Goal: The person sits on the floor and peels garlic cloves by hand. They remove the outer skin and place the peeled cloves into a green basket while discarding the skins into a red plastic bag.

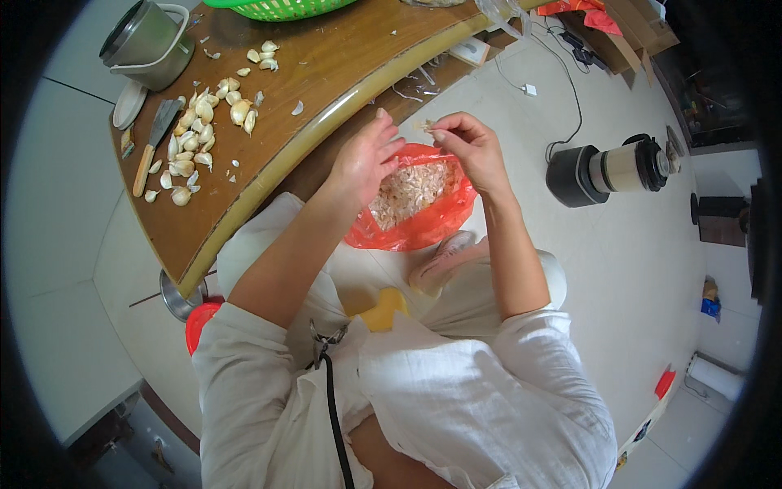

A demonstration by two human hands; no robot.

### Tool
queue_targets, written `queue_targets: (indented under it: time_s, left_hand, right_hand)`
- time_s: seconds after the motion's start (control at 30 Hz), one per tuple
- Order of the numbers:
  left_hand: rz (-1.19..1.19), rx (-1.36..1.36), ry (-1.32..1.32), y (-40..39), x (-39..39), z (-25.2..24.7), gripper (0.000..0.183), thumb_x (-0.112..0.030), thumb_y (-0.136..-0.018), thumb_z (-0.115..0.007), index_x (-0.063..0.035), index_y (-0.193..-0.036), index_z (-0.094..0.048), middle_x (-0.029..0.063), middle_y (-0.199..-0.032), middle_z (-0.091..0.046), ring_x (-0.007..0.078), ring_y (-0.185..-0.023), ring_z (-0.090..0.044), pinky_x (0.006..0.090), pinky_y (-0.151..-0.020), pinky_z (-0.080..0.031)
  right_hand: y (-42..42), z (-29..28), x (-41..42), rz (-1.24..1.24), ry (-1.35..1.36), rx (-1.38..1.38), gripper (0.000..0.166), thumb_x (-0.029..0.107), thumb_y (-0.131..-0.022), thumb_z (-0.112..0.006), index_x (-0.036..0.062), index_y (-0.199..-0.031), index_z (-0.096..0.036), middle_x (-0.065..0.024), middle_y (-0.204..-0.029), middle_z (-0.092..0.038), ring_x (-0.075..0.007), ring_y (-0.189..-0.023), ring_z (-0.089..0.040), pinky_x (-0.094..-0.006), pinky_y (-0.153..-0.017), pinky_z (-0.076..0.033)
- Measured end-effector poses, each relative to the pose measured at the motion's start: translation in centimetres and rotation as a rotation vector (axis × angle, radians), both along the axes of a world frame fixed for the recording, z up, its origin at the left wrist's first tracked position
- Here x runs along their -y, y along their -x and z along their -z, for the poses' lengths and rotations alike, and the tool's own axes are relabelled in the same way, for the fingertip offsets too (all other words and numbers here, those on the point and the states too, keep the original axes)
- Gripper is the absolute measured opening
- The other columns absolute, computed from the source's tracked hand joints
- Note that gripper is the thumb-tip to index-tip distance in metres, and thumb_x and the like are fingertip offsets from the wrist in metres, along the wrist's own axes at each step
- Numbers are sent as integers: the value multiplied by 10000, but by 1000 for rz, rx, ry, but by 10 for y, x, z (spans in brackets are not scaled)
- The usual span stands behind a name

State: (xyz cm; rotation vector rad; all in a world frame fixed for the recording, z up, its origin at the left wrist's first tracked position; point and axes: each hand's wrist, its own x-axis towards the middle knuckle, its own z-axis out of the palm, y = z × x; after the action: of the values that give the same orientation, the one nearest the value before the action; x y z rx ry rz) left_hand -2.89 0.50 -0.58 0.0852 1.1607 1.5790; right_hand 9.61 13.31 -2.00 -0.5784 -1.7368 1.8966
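My right hand (pixel 473 147) pinches a small piece of papery garlic skin (pixel 426 126) between thumb and fingers, above the far rim of a red plastic bag (pixel 427 227). Over the bag's left side, my left hand (pixel 368 160) is held with fingers spread and nothing visible in it. Loose garlic skins (pixel 410 189) fill the bag, which stands on the floor between my feet. On the wooden table at the left lie many garlic cloves (pixel 190 142), with a larger garlic piece (pixel 240 112) beside them. A wooden-handled knife (pixel 160 137) rests left of the cloves, touched by neither hand.
The curved table edge (pixel 317 131) runs close to my left arm. A grey lidded container (pixel 149 52) and a green basket (pixel 287 8) stand on the table. Right on the floor is a black-based blender (pixel 602 172); a cable (pixel 577 91) lies beyond it. A metal bowl (pixel 182 299) sits below the table corner.
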Motion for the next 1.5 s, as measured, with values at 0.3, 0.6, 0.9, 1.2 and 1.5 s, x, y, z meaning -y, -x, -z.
queue_targets:
  time_s: [0.3,0.6,0.9,1.2,1.5]
  left_hand:
    - [-108,2,18,-2,1,4,520,-386,-869,-470,-43,-1247,-375,104,-1262,-403,213,-1133,-406,338,-914,-312]
    - [-200,-101,199,-16,-3,29,481,-464,-814,-525,-125,-1150,-463,67,-1181,-475,211,-1068,-449,390,-867,-345]
    - [271,153,113,-29,19,-2,629,-502,-798,-527,-135,-1275,-344,96,-1226,-427,232,-1109,-432,436,-956,-229]
    - [-47,-26,-65,-14,21,1,696,-389,-832,-525,-23,-1335,-212,82,-1245,-389,188,-1038,-464,319,-811,-385]
    - [-156,34,-94,-3,24,-5,672,-350,-823,-548,-17,-1322,-246,127,-1291,-362,232,-1169,-352,362,-983,-261]
  right_hand:
    - [-28,172,10,-17,-585,751,326,97,-758,-604,3,-1065,-544,-126,-898,-614,-246,-850,-593,-308,-738,-479]
    - [1,40,40,367,-864,67,313,84,-766,-578,15,-1068,-531,-182,-1179,-464,-313,-1005,-510,-361,-853,-419]
    - [-40,90,64,-738,-818,1337,347,234,-796,-539,89,-1111,-526,-164,-1221,-465,-306,-1052,-510,-423,-863,-403]
    - [3,32,51,142,-674,359,335,82,-753,-578,29,-1080,-534,-169,-1070,-515,-314,-963,-525,-412,-882,-380]
    - [9,60,21,-190,-692,813,243,107,-796,-576,21,-1024,-575,-183,-945,-582,-267,-837,-592,-344,-695,-462]
